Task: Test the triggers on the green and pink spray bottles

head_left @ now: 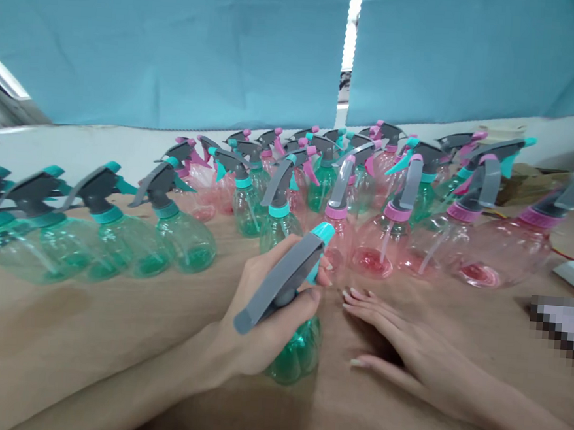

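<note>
My left hand [260,318] is wrapped round the neck of a green spray bottle [297,356], which stands upright at the front of the table. Its grey and teal spray head rises above my fingers, the teal nozzle pointing away to the right. To the right, my right hand [401,334] lies low over the tabletop, fingers spread, holding nothing. Just beyond its fingertips stands a pink spray bottle [378,247] with a grey trigger head. Another green spray bottle [279,224] is right behind the one in my grip, partly hidden.
A row of green spray bottles [187,241] stands at the left. Pink spray bottles [505,250] line the right, with several mixed ones behind. A blurred-out flat object [567,326] lies at the right edge. Blue cloth [180,50] hangs at the back.
</note>
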Tool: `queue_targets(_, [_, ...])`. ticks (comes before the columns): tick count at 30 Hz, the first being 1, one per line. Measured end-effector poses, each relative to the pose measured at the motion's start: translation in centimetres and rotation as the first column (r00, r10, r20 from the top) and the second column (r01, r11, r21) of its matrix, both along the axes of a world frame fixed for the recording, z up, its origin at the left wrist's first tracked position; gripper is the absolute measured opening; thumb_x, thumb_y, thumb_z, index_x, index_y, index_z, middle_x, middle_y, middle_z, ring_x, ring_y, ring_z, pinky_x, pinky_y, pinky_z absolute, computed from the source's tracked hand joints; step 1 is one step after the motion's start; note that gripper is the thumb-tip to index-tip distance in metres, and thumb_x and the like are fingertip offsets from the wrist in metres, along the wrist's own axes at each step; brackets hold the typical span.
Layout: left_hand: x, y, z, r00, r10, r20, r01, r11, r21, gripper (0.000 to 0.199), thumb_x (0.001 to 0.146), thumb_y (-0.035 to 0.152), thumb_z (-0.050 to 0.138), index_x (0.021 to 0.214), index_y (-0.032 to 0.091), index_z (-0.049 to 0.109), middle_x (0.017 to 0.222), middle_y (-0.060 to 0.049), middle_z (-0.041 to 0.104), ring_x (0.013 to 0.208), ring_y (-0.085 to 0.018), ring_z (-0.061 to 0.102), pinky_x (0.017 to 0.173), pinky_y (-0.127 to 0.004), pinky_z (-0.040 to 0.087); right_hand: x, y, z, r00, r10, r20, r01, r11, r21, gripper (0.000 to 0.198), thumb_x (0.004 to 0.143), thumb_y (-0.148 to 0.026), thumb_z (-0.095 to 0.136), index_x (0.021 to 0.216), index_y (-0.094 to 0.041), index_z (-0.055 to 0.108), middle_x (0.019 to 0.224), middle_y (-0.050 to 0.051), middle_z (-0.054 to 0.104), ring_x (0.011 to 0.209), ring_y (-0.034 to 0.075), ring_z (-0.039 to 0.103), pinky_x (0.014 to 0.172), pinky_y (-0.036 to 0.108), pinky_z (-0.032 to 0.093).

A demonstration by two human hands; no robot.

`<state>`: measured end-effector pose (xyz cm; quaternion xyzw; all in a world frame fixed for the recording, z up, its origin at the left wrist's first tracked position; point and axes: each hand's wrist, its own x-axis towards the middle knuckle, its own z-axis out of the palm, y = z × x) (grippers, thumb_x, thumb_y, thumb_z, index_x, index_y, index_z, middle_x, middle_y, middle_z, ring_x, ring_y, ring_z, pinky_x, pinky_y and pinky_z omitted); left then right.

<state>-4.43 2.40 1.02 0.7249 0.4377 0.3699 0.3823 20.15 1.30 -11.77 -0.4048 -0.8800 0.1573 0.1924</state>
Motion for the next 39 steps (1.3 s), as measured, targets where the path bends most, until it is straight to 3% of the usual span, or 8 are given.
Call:
queue_targets(4, [0.17,0.15,-0.26,0.999,0.034,-0.034,-0.032,0.999,0.041,0.021,0.074,0.024,0.053,0.094,0.028,0.059,0.061,0.006,0.046,0.051,-0.014,0.042,0.051,-0.028,0.044,0.05,-0.05,0.10,0.999,-0.008,-0.031,0.008,1.000,-0.014,0.060,0.093,-0.048,0.059,0.147,-0.029,0.043,0.151,0.007,0.045,0.138,0.032,0.041,0.108,0.054,0.043])
queue_targets(9, [0.38,0.29,-0.39,0.999,0.030,-0.041,-0.029,0.999,0.030,0.031,0.074,0.023,0.053,0.103,0.025,0.060,0.063,0.006,0.052,0.051,-0.015,0.050,0.051,-0.029,0.045,0.10,0.01,0.18,1.000,-0.025,-0.017,0.024,0.998,-0.052,0.062,0.092,-0.050,0.060,0.148,-0.030,0.042,0.153,0.006,0.043,0.140,0.032,0.038,0.111,0.054,0.040])
queue_targets(14, [0.71,0.26,-0.27,0.996,0.070,-0.053,-0.070,0.998,0.009,0.020,0.073,0.024,0.054,0.094,0.025,0.056,0.062,0.006,0.050,0.049,-0.014,0.046,0.048,-0.029,0.040,0.03,0.09,0.35,1.000,-0.024,0.001,0.024,0.997,-0.074,0.062,0.093,-0.051,0.058,0.148,-0.029,0.042,0.152,0.005,0.043,0.140,0.032,0.038,0.111,0.055,0.039])
queue_targets(19, [0.72,0.35,-0.64,0.996,0.080,-0.042,-0.078,0.996,0.049,0.008,0.075,0.022,0.054,0.079,0.025,0.048,0.064,0.006,0.048,0.056,-0.014,0.046,0.056,-0.029,0.040,0.10,0.20,0.54,1.000,-0.004,-0.028,0.001,0.995,-0.098,0.063,0.092,-0.051,0.059,0.149,-0.032,0.040,0.153,0.004,0.042,0.141,0.032,0.036,0.113,0.056,0.036])
queue_targets(28, [0.71,0.31,-0.62,0.998,0.053,-0.035,-0.053,0.998,0.018,0.028,0.079,0.022,0.055,0.107,0.025,0.060,0.063,0.007,0.049,0.049,-0.013,0.041,0.051,-0.028,0.037,0.09,0.28,0.52,0.999,0.043,-0.021,-0.044,0.995,-0.086,0.055,0.095,-0.048,0.057,0.146,-0.036,0.043,0.156,0.002,0.036,0.143,0.033,0.032,0.114,0.057,0.033])
queue_targets(32, [0.65,0.33,-0.68,0.996,0.063,-0.056,-0.062,0.998,0.006,0.029,0.079,0.025,0.056,0.108,0.026,0.061,0.057,0.008,0.046,0.045,-0.013,0.040,0.049,-0.029,0.037,0.03,0.27,0.76,0.999,0.038,0.031,-0.036,0.997,-0.063,0.047,0.096,-0.049,0.053,0.141,-0.034,0.051,0.156,0.002,0.035,0.143,0.033,0.031,0.113,0.057,0.035])
queue_targets(39, [0.77,0.44,-0.69,0.999,0.034,0.014,-0.034,0.999,0.009,0.027,0.077,0.018,0.057,0.103,0.023,0.059,0.072,0.005,0.056,0.053,-0.012,0.047,0.053,-0.028,0.040,0.10,0.41,0.97,0.998,0.051,0.041,-0.048,0.997,-0.054,0.047,0.098,-0.049,0.050,0.140,-0.030,0.054,0.157,0.005,0.034,0.143,0.033,0.032,0.113,0.056,0.035])
